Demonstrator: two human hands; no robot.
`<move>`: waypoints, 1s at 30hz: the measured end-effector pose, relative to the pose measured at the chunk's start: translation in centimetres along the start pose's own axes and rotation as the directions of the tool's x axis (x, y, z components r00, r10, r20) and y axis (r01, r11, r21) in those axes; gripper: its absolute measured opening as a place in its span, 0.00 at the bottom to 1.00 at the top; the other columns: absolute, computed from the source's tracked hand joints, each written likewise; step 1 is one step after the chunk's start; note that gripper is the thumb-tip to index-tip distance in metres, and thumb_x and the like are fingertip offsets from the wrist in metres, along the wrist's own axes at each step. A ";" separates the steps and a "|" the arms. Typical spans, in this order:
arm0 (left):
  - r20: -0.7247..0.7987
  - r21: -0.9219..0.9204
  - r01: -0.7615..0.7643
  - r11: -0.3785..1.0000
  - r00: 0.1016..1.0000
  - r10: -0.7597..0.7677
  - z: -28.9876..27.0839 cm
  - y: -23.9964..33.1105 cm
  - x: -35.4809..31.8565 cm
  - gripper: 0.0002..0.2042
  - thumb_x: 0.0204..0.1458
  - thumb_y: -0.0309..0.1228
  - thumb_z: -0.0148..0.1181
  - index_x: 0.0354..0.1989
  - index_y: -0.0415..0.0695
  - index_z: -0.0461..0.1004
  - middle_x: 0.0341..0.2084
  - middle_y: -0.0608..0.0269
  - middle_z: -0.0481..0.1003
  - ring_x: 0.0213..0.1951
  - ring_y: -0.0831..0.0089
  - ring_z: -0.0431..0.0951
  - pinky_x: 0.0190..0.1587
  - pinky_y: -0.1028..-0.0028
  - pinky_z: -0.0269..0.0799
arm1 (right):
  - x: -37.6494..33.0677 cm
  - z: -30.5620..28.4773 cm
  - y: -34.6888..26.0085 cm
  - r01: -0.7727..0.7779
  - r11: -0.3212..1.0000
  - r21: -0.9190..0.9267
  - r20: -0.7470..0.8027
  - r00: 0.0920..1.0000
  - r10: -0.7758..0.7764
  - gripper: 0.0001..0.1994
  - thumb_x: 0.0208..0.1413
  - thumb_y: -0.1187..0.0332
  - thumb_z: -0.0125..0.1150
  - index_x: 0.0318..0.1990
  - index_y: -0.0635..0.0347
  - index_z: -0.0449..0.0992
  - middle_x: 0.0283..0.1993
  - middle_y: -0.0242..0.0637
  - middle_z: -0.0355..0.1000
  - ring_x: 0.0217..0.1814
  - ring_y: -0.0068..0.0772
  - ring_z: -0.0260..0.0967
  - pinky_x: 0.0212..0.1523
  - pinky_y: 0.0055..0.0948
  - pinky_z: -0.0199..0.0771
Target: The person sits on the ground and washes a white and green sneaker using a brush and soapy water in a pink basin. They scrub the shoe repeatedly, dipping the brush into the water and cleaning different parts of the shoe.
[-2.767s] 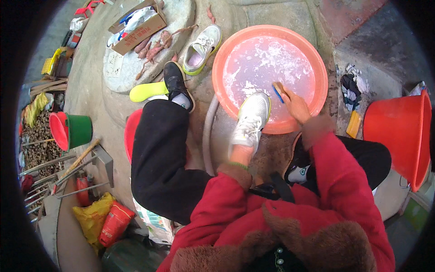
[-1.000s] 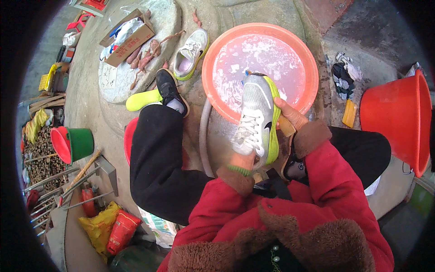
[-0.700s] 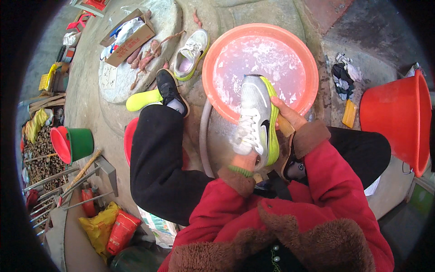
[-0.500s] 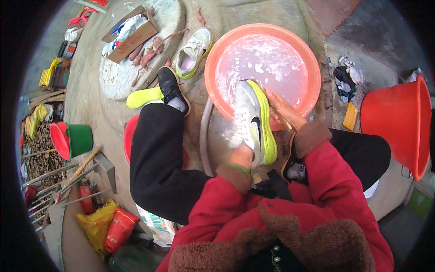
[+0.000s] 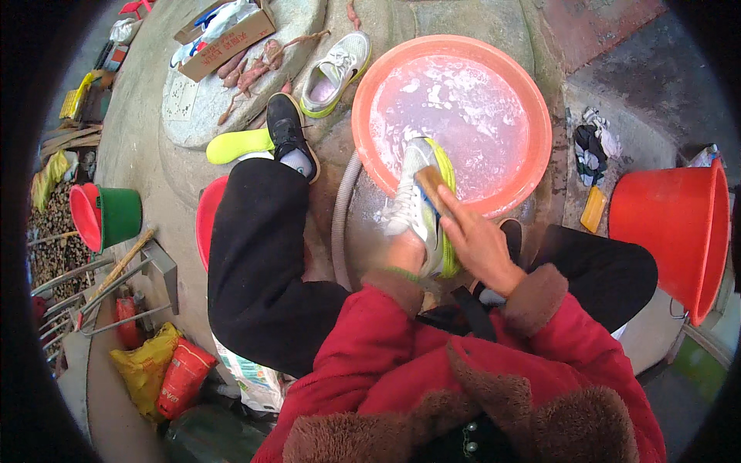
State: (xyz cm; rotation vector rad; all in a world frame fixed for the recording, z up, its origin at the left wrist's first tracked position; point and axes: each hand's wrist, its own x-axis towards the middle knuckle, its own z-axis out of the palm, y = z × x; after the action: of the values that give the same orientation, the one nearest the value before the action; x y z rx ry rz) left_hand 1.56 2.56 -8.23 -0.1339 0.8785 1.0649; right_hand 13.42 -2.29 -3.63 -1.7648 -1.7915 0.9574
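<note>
A grey-white sneaker (image 5: 415, 163) with a yellow-green sole tilts over the near edge of an orange basin (image 5: 542, 127) of foamy, cloudy water. My left hand (image 5: 407, 251) grips it at the heel end, its fingers mostly hidden by the shoe. Closed around a wooden-backed scrub brush (image 5: 434, 190), my right hand (image 5: 480, 245) presses the brush to the side of the sneaker. The matching sneaker (image 5: 334, 76) lies on the ground left of the basin. A yellow-green insole (image 5: 241, 145) rests beside my black-shod left foot (image 5: 289, 135).
A grey ribbed hose (image 5: 344, 220) runs between my legs. At the far left, a stone slab (image 5: 179, 116) bears a cardboard box (image 5: 238, 42) and sweet potatoes (image 5: 255, 73). On the right are a red bucket (image 5: 664, 231), a yellow block (image 5: 593, 209) and dark cloths (image 5: 588, 150).
My right hand has come from beneath the sole to the shoe's upper side, bringing the brush into plain view. The sneaker has turned slightly, showing less of its sole.
</note>
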 end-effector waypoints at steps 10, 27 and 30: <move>0.022 0.080 0.107 0.991 0.994 -0.109 1.0 0.9 -1.4 0.25 0.70 0.49 0.45 0.70 0.51 0.62 0.59 0.66 0.70 0.57 0.70 0.71 0.60 0.68 0.69 | 0.8 0.2 -2.1 0.031 0.995 -0.091 -0.070 0.997 -0.037 0.26 0.69 0.59 0.47 0.73 0.46 0.57 0.52 0.63 0.73 0.50 0.68 0.72 0.48 0.58 0.71; 0.031 0.111 0.095 0.989 0.995 -0.099 -1.6 0.5 -0.9 0.24 0.71 0.44 0.44 0.70 0.46 0.62 0.61 0.67 0.69 0.59 0.71 0.70 0.62 0.70 0.68 | 6.5 0.2 4.7 -0.321 0.944 -0.079 -0.116 0.943 0.311 0.26 0.69 0.54 0.47 0.73 0.39 0.59 0.44 0.63 0.76 0.47 0.68 0.74 0.47 0.58 0.71; 0.028 0.106 0.087 0.991 0.996 -0.090 -1.6 1.0 -0.8 0.24 0.70 0.45 0.44 0.70 0.46 0.63 0.61 0.66 0.70 0.59 0.70 0.71 0.61 0.70 0.69 | 8.5 0.5 10.4 -0.379 0.913 -0.152 -0.120 0.924 0.363 0.25 0.68 0.53 0.48 0.72 0.41 0.61 0.44 0.63 0.76 0.47 0.69 0.74 0.48 0.56 0.72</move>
State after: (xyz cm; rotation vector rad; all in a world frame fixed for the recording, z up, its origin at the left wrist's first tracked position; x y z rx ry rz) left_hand -0.28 1.68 -8.46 -0.0668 0.8886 0.9341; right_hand 19.37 5.38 -12.90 -2.2789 -1.5506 0.8635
